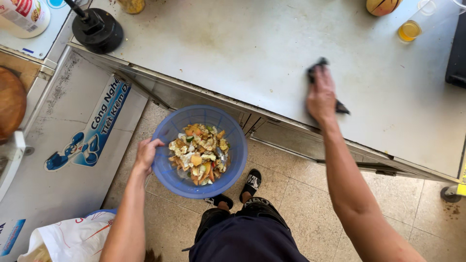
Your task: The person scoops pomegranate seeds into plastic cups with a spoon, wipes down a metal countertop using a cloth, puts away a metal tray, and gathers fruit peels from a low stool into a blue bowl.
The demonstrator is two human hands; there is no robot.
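My left hand [146,154] grips the rim of a round blue plastic basket [167,130] and holds it below the edge of a steel counter [233,53]. The basket holds a heap of food scraps [200,154], peels and pale chunks in orange, yellow and green. My right hand [321,95] presses flat on a dark cloth [319,63] lying on the counter top, near its front edge. The cloth sticks out past my fingers above and at the right.
A black round base with a stem [97,30] stands at the counter's back left. A glass of yellow liquid [409,30] and a round fruit [382,6] sit at the back right. A white chest appliance [68,145] is at my left, a white bag [73,240] on the tiled floor.
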